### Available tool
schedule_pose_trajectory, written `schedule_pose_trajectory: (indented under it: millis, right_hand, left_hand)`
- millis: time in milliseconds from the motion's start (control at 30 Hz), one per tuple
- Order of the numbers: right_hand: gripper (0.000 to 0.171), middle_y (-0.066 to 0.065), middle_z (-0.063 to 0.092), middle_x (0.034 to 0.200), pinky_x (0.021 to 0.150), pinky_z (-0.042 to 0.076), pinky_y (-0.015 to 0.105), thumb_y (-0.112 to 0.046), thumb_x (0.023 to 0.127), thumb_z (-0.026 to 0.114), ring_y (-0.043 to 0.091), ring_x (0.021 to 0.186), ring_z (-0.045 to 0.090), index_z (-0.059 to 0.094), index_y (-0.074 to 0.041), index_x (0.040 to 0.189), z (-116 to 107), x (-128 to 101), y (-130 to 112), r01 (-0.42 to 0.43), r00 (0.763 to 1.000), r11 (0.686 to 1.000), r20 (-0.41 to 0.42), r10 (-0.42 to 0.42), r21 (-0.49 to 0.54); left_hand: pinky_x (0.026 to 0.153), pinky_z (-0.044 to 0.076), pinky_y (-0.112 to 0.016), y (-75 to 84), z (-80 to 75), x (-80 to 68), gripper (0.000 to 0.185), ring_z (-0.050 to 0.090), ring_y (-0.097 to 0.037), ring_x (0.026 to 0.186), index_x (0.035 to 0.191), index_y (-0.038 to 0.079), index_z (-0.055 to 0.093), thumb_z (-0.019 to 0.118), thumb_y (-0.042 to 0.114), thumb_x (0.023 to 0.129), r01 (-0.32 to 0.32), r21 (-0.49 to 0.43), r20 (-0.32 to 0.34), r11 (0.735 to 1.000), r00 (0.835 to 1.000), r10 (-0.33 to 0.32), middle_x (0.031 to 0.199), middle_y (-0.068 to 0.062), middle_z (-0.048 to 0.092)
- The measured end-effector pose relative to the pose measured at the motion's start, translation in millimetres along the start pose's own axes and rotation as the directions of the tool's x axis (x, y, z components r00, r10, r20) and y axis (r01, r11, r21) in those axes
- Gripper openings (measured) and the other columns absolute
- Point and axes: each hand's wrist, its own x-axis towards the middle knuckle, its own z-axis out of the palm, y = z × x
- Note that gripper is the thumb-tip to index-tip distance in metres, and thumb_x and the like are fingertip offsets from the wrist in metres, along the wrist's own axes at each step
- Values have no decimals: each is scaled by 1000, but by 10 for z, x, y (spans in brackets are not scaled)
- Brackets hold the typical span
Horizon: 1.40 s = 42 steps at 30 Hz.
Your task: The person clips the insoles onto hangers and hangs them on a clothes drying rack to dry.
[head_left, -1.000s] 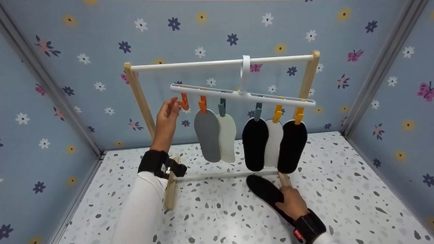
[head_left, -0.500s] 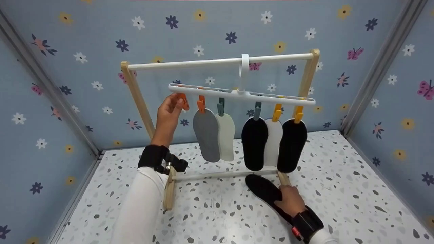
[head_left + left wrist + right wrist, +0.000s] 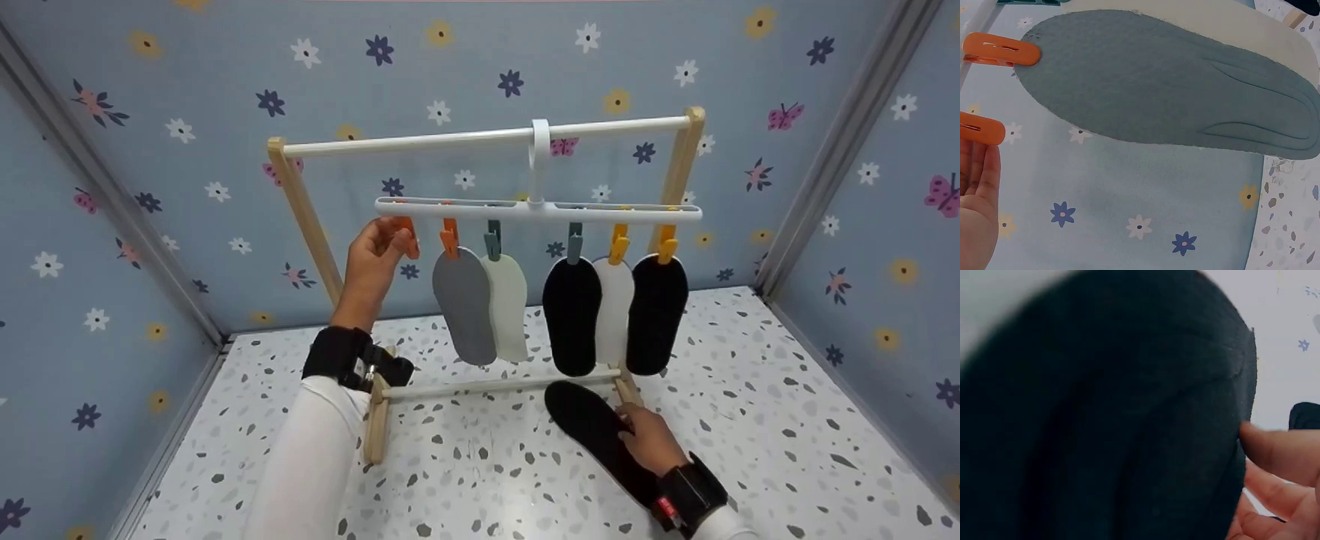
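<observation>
My left hand [image 3: 373, 259] pinches the leftmost orange clothespin [image 3: 410, 240], which hangs from a white hanger [image 3: 480, 208] and bears nothing. In the left wrist view, the fingertips lie against that same clip [image 3: 981, 129]. Beside it, another orange clothespin [image 3: 1002, 49] grips a grey insole [image 3: 1129, 84]. Lower right, my right hand [image 3: 654, 444] pinches a loose black insole [image 3: 589, 424] by its edge, with the thumb in front. That insole slants over the floor and fills most of the right wrist view.
Farther along the hanger, clips hold a pale green insole [image 3: 510, 311], a black insole [image 3: 572, 322], a white insole [image 3: 613, 319] and another black insole [image 3: 658, 319]. A rack with a white rail [image 3: 420, 141] and wooden legs carries the hanger. Flowered walls [image 3: 480, 45] enclose the speckled floor [image 3: 465, 480].
The hanger has levelled out, its left end lower and its right end higher. My left hand has dropped a little with the orange clothespin. My right hand has shifted toward the black insole's edge.
</observation>
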Motion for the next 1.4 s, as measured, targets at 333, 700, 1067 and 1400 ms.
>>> schedule_pose_trajectory:
  millis: [333,700,1067,1400]
  right_hand:
    - [22,10,66,92,72,48,35,9,80,64,22,81,60,66,4,101,-111,-64,-110,22,999,998,-25,-20,67]
    - [18,6,67,92,68,48,28,4,82,65,15,76,58,67,0,99,-64,-201,-274,178,983,979,35,-182,100]
    - [17,10,67,90,67,50,28,4,82,65,17,78,60,66,2,100,129,-341,-344,302,947,936,54,-316,183]
    - [19,10,67,98,71,49,27,-1,86,63,16,82,59,65,-2,105,308,-278,-680,174,977,914,55,-208,366]
  left_hand:
    - [92,42,-34,173,51,-78,35,54,-17,97,119,1,50,53,27,95,66,25,22,998,998,-66,104,-5,56]
    - [93,43,-40,314,110,-159,30,54,-20,93,116,2,48,51,25,97,80,49,38,996,996,-82,99,-5,53]
    - [89,42,-33,356,92,-172,31,54,-19,95,115,5,49,52,28,95,104,57,23,993,994,-105,103,-6,54]
    - [81,44,-30,138,52,-69,38,52,-19,88,113,5,51,57,36,92,73,73,-7,995,997,-73,96,-5,54]
